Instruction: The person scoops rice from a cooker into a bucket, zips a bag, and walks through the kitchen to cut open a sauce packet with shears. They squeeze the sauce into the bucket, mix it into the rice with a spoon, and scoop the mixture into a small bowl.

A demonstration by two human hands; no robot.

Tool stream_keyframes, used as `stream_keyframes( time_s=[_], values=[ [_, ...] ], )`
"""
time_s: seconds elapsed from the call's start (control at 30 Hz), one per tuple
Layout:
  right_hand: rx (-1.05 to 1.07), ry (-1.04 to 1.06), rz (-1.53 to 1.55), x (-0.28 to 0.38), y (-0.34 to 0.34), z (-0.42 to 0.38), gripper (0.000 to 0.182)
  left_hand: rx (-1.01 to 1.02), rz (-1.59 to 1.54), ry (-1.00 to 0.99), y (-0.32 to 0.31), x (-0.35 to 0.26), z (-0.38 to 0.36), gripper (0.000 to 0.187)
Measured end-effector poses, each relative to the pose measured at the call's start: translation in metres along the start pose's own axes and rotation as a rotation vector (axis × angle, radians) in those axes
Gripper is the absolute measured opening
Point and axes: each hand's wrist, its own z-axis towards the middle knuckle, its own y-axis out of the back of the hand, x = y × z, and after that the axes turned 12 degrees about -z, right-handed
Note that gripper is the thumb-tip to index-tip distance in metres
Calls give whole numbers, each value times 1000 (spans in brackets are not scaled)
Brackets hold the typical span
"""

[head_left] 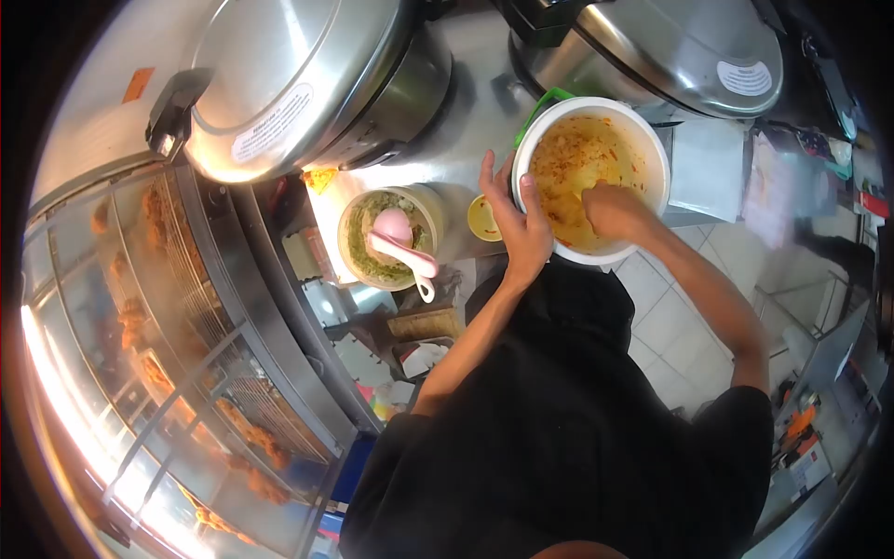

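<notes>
A white round tub is tilted toward me, with an orange-yellow food mixture smeared over its inside. My left hand grips the tub's left side, thumb at the rim and fingers stretched along the outer wall. Inside the tub, my right hand is closed in a fist low over the mixture. A little pale yellow shows by its fingers, but what it holds is hidden. To the left stands a pale tub of green mixture, with a pink scoop resting in it. Between the tubs sits a small yellow lid or dish.
Two large steel cookers stand at the back of the steel counter. A lit glass display case with fried food on racks fills the left side. Tiled floor shows at right, beside clear plastic bags.
</notes>
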Motion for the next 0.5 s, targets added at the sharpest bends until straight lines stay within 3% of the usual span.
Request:
stream_keyframes(
  time_s=[0.03, 0.1, 0.17, 0.27, 0.3, 0.37, 0.5],
  values=[
    [9, 12, -1, 0, 16, 1, 15, -6, 26, 8, 1, 0, -2, 56],
    [58, -256, 191, -13, 46, 18, 17, -1, 46, 8, 3, -1, -2, 56],
    [25, -252, 247, -12, 20, 27, 17, 20, 63, 11, 2, -1, -3, 55],
    [-174, 163, 221, 1, 5, 11, 24, 15, 49, 17, 3, -2, -1, 53],
    [-173, 164, 220, 1, 14, 5, 24, 13, 48, 17, 4, -1, -2, 53],
    [133, 87, 34, -7, 49, -7, 27, 27, 76, 3, 5, 2, 0, 53],
    [96, -86, 135, -18, 82, -14, 28, 13, 34, 37, 10, 2, -1, 52]
  ],
)
